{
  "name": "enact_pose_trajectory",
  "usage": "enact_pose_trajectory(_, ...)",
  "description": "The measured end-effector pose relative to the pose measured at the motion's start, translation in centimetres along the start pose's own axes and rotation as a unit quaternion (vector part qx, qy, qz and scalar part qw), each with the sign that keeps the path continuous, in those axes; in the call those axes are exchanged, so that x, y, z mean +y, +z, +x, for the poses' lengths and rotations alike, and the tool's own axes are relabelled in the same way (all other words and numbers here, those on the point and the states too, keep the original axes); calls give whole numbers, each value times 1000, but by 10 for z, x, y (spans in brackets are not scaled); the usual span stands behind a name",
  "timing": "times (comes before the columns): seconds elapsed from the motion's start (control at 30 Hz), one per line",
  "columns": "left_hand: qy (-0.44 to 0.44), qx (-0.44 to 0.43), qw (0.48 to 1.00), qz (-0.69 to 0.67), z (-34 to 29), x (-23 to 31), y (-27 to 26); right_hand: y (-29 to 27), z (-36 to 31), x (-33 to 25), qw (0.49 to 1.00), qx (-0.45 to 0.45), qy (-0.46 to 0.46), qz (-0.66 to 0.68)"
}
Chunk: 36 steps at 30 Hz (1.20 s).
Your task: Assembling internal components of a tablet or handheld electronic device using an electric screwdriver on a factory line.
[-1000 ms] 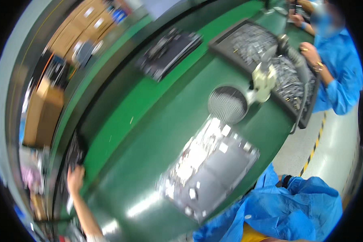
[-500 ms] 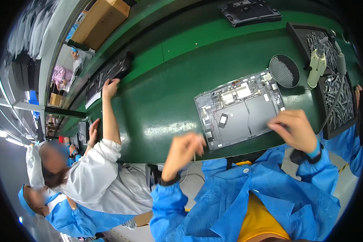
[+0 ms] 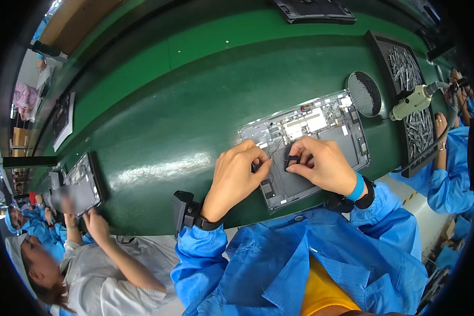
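While most of the frame is taken up by the green surface (image 3: 195,95), the work is centred on the opened laptop chassis (image 3: 295,185), which is laid flat and a bit askew just right of the frame's middle. It'd be judged fairly light for its footprint, stiff around the rim, maybe a little flexy across the thin grey panel, and kinda slick, so it's best taken by two opposite outer edges. The exposed boards (image 3: 332,113) along its upper part should be treated as fragile: no pressing, no pinching there.

As for the hands, the right hand (image 3: 326,163) is held over the middle of the chassis, its grip closed between thumb and fingers. The left hand (image 3: 239,163) is curled over the chassis's left part, grip nearly closed, but whether anything's been caught in it can't be told.

Smallest of all, a black piece (image 3: 293,159) is pinched by the right hand. Probably feather-light and easily dropped, so it's best held by its edges, squeezed gently.
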<state>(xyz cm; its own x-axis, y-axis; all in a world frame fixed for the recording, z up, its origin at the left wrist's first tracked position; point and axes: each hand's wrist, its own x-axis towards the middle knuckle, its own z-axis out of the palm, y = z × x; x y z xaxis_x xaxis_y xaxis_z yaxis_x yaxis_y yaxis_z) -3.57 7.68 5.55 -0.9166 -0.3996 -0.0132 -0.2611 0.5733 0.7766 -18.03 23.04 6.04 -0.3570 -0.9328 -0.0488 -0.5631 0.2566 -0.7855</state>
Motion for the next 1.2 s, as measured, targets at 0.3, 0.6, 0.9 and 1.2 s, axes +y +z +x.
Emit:
enact_pose_trajectory(0.3, 22, 99, 995, -2, -5, 11, -11, -9, 38, -32, 943, -22, 176, 283)
enact_pose_trajectory(0.6, 18, 142, 988, 59, -9, 0, -1, -1, 59, -16, 933, -69, 150, 320)
enact_pose_trajectory(0.9, -171, 180, 954, -169, -13, -3, 2, 5, 72, -1, 913, -138, 121, 364)
enact_pose_trajectory(1.2, -125, 68, 982, -122, -20, -15, 0, 6, 67, -13, 980, -138, 29, 143)
